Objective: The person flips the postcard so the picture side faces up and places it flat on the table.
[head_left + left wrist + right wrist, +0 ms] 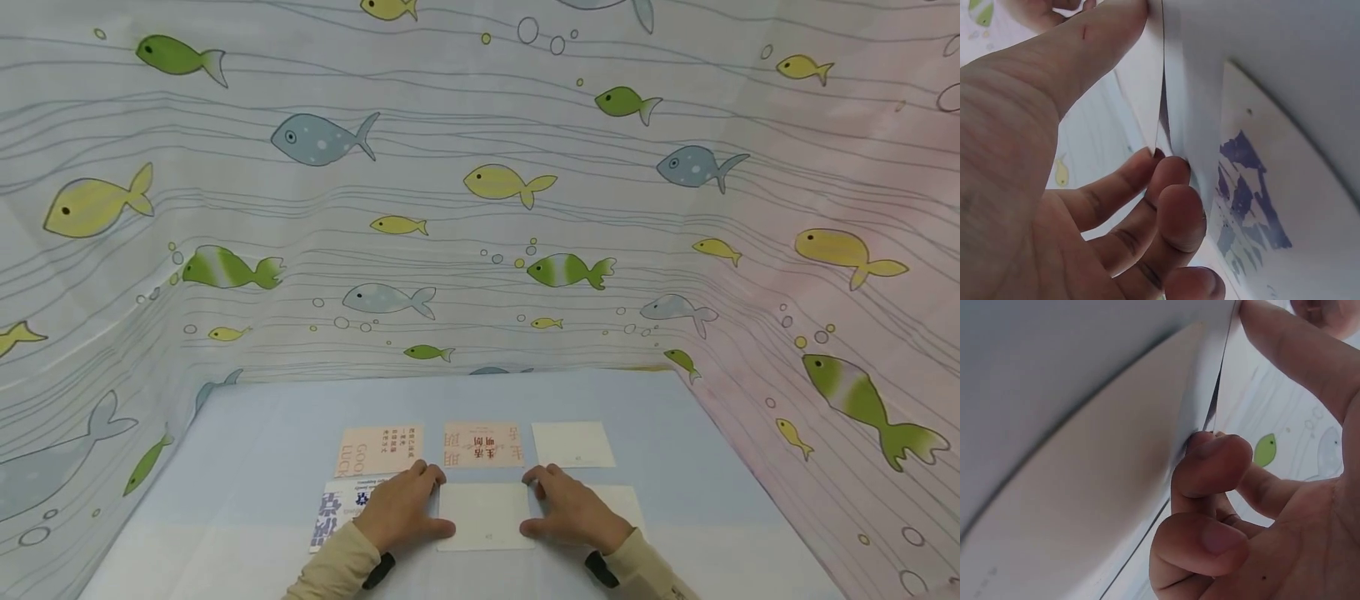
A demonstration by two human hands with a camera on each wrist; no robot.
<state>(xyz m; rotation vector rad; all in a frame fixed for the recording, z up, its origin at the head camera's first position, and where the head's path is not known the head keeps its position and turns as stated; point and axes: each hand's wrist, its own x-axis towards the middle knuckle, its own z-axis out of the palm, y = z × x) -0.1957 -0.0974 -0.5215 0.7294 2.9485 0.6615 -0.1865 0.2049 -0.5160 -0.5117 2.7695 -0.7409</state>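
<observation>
A blank-faced white card (486, 515) with a tiny mark near its lower edge lies in the middle of the near row. My left hand (399, 510) holds its left side, thumb at the near corner and index finger at the far one. On the opposite side my right hand (581, 510) holds it the same way. Both wrist views show a thin dark gap under the card's edge (1159, 94). Beneath my left hand is a card with a blue-purple pattern (327, 523), partly covered. Another white card (621, 502) is partly hidden by my right hand.
Along the far row are a pink card reading LUCK (375, 452), a pink card with red characters (482, 450) and a white card (573, 446). All lie on a pale blue-white table (225, 500). A fish-patterned curtain (450, 250) surrounds its back and sides.
</observation>
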